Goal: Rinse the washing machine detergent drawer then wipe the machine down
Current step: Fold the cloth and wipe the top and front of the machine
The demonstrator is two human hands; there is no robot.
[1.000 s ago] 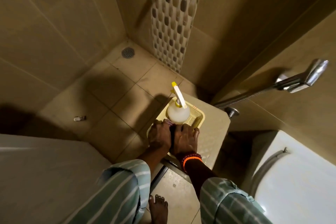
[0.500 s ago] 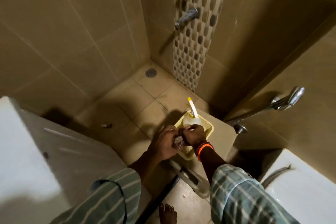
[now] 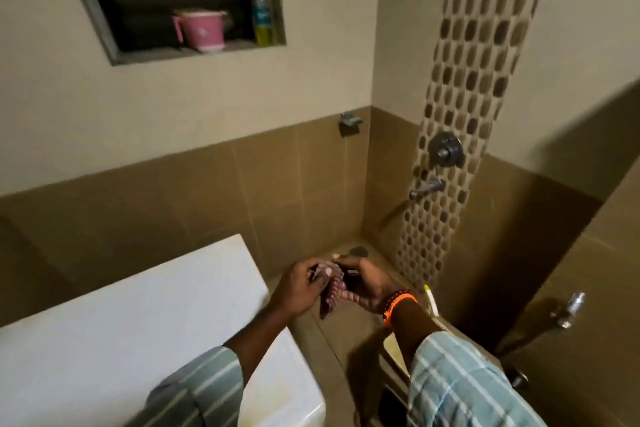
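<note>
Cloth (image 3: 331,291), a small patterned one, is pinched between both hands: the left hand (image 3: 298,288) and right hand (image 3: 367,282) each curl their grip on it, just right of the white washing machine (image 3: 145,322). No detergent drawer is in view, so whether it was rinsed cannot be told. Wiping the machine looks not yet begun, by my reading.

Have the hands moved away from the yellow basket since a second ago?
Yes. Both hands lifted off the basket, now holding a cloth left of the spray nozzle.
</note>
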